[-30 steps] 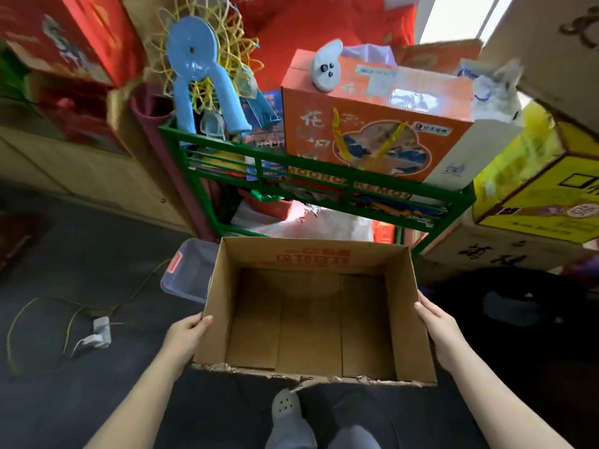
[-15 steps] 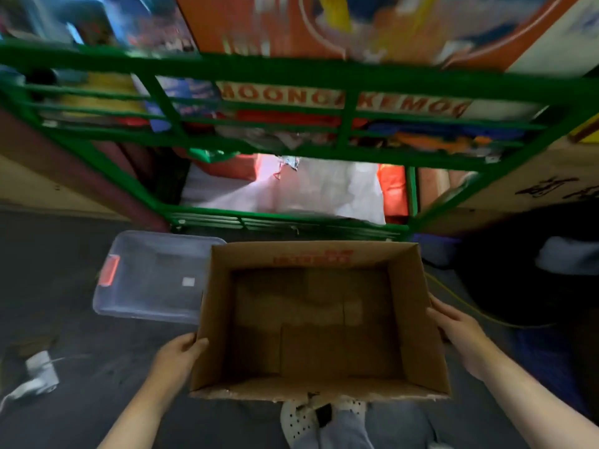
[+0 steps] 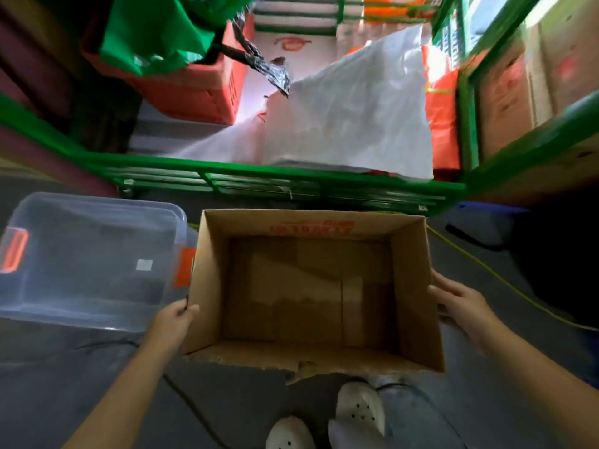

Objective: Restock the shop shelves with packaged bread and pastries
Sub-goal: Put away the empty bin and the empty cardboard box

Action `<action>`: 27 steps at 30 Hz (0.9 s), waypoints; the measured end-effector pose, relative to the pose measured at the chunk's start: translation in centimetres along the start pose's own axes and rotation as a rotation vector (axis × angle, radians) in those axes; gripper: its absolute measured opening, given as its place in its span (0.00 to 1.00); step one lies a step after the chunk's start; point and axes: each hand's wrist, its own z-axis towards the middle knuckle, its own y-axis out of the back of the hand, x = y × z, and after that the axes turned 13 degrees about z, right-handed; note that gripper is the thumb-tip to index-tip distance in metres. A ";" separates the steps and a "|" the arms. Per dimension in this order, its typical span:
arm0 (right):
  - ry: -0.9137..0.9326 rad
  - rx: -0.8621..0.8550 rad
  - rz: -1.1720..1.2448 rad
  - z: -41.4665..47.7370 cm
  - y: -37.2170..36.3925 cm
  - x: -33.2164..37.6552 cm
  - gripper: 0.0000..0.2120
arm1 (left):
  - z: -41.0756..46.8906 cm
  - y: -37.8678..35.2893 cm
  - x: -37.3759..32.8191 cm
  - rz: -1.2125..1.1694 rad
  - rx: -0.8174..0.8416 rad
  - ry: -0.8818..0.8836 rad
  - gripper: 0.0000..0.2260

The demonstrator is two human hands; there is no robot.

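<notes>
Open-topped cardboard box (image 3: pixel 413 280) is held between both hands, low over the dark floor (image 3: pixel 64 367), directly in front of the bottom tier of a green metal rack (image 3: pixel 291 176). Whether the box is resting on the floor cannot be told. Bare bottom flaps are seen inside; the near rim is torn, and red print is noted on the far wall.

Right hand (image 3: pixel 460 303) is laid flat on the outer right wall, fingers straight and spread. Left hand (image 3: pixel 173 322) is pressed to the outer left wall near the front corner, with its fingers hidden; curled or straight cannot be told.

A clear plastic bin (image 3: pixel 87 254) with orange latches is set just beside the box on the left, its corner almost touching the box wall. The rack's low front rail is positioned between the box and the shelf space. That shelf is occupied by a crumpled white sheet (image 3: pixel 350 111), a red crate (image 3: pixel 201 89) and a green bag (image 3: pixel 155 30) above the crate. Brown cartons (image 3: pixel 509 102) are stacked to the right of the rack. A yellow cord (image 3: pixel 486 273) is run across the floor on the right. White shoes (image 3: pixel 359 406) are seen just under the box's near edge.
</notes>
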 end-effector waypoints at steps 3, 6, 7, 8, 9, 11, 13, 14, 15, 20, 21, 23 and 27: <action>-0.002 0.007 0.011 1.6 -0.9 0.1 0.21 | 1.8 -0.9 -0.3 0.018 -0.005 0.017 0.11; -0.015 0.012 0.025 3.0 -1.5 0.3 0.21 | 3.1 -1.3 -0.8 0.000 0.004 0.033 0.11; -0.022 0.010 0.031 3.5 -1.7 0.4 0.21 | 3.6 -1.4 -0.9 0.008 -0.003 0.035 0.12; -0.029 0.004 0.035 3.8 -1.8 0.4 0.22 | 3.8 -1.4 -1.2 0.029 -0.012 0.041 0.13; -0.039 -0.001 0.032 4.3 -1.9 0.5 0.22 | 4.2 -1.5 -1.4 0.031 -0.022 0.047 0.14; -0.049 -0.010 0.020 4.9 -2.1 0.5 0.23 | 4.1 -1.5 -2.3 0.023 -0.038 0.061 0.15; -0.061 -0.001 -0.017 5.1 -2.4 0.5 0.24 | 4.2 -1.7 -2.9 0.020 -0.040 0.075 0.18; -0.070 0.010 -0.044 5.1 -2.5 0.6 0.25 | 4.1 -1.8 -3.0 0.025 -0.019 0.082 0.19; -0.082 0.027 -0.075 4.9 -2.6 0.7 0.26 | 4.0 -1.9 -3.1 0.023 0.005 0.083 0.21; -0.112 0.128 -0.273 1.8 -4.0 2.9 0.32 | 1.5 -0.7 -4.1 -0.121 0.059 0.090 0.23; -0.115 0.135 -0.286 0.7 -4.4 3.7 0.33 | 0.7 0.0 -4.4 -0.171 0.067 0.092 0.23; -0.074 0.161 -0.315 -1.7 -5.3 5.5 0.35 | -1.1 1.5 -5.3 -0.264 0.099 0.067 0.22; 0.033 0.271 -0.352 -7.8 -7.3 10.3 0.30 | -6.0 6.1 -7.3 -0.423 0.148 -0.012 0.14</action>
